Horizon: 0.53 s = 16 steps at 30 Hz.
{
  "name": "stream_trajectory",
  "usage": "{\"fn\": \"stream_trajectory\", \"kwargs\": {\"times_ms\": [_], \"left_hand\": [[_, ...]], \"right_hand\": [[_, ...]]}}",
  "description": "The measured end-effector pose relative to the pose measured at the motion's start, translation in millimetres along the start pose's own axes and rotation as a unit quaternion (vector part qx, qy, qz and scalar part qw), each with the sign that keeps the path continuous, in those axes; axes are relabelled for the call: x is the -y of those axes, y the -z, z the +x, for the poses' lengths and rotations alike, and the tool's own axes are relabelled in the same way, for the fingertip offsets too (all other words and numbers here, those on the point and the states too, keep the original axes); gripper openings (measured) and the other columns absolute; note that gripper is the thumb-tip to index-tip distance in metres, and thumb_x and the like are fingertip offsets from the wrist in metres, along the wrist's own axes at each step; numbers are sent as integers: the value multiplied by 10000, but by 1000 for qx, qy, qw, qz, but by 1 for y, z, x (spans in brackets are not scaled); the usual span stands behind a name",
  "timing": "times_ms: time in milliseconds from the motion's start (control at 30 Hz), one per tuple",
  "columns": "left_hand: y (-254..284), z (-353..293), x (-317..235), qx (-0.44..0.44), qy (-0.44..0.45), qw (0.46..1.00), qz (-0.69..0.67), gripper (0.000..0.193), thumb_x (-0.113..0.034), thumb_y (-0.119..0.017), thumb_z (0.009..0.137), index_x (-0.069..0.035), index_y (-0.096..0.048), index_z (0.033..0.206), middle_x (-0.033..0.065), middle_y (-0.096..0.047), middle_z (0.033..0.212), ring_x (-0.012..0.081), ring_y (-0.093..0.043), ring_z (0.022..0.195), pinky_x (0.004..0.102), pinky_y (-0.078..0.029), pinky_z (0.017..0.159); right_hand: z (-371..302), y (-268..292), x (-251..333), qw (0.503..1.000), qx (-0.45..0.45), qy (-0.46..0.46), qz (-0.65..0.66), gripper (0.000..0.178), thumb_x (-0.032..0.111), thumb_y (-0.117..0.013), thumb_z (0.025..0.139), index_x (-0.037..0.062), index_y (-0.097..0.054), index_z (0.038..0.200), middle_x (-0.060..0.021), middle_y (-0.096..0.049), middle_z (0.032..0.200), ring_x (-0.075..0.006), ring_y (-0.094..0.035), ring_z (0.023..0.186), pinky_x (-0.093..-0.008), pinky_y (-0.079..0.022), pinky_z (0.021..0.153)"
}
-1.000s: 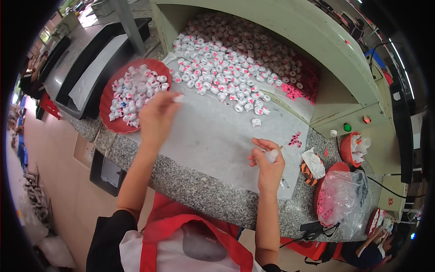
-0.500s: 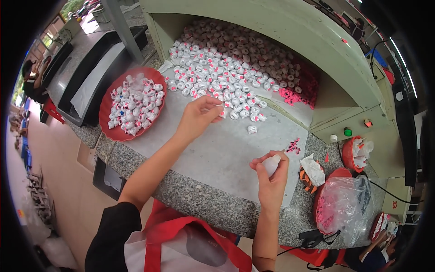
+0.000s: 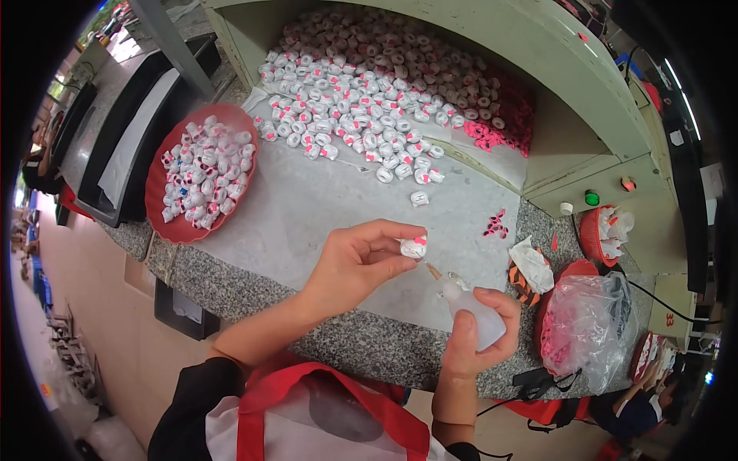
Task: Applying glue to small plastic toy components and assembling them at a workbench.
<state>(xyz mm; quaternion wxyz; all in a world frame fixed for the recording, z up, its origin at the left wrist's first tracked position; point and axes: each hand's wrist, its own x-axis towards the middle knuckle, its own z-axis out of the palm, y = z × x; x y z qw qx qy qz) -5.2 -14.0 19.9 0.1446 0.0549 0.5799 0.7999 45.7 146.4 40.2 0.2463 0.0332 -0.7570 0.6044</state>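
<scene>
Between the thumb and fingers of my left hand [image 3: 361, 261] is a small white figure part with a pink patch [image 3: 413, 247]. My right hand [image 3: 480, 330] grips a translucent squeeze bottle [image 3: 478, 316], its narrow tip pointing up and left, close beside the white part. Whether the tip touches the part I cannot tell. Beyond my hands, a pile of similar white parts [image 3: 346, 115] spreads over a paper sheet [image 3: 300, 207] and back into a pale green booth. One white part [image 3: 419, 199] lies apart from that pile. Several tiny pink-and-black pieces [image 3: 496, 223] lie right of it.
A red scalloped bowl [image 3: 165, 227] of white parts stands at the left, beside black trays [image 3: 115, 154]. The green booth [image 3: 600, 161] arches over the back. At the right are an orange-and-black object with white tissue [image 3: 530, 269], a plastic-covered red bowl [image 3: 573, 323] and a small red basket [image 3: 600, 234].
My left hand has come back from the pile toward me with a white part. My right hand has tilted the squeeze bottle so its tip is near that part.
</scene>
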Motion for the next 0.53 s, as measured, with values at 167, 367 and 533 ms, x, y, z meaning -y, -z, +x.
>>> {"fn": "stream_trajectory", "kwargs": {"times_ms": [167, 367, 533], "left_hand": [[-3, 0, 0, -22, -77, 995, 56, 314, 84, -562, 754, 44, -506, 1060, 105, -532, 1016, 157, -551, 920, 255, -499, 758], [-6, -3, 0, -47, -88, 992, 76, 330, 97, -573, 737, 41, -513, 1056, 105, -527, 1004, 162, -547, 926, 268, -508, 769], [-4, -3, -1, -34, -101, 991, 87, 347, 94, -576, 736, 32, -508, 1071, 116, -522, 1019, 177, -541, 949, 273, -509, 771]], "right_hand": [[-2, 2, -2, 995, 33, 75, -59, 253, 68, -614, 657, -11, -527, 880, -102, -560, 810, -164, -546, 696, -253, -443, 644], [1, 0, -4, 992, 32, 102, -65, 253, 27, -636, 635, 0, -537, 866, -110, -600, 740, -178, -589, 597, -252, -472, 555], [1, 0, -5, 993, 28, 101, -57, 246, 36, -634, 648, -3, -535, 869, -120, -605, 746, -184, -595, 609, -251, -471, 553]]}}
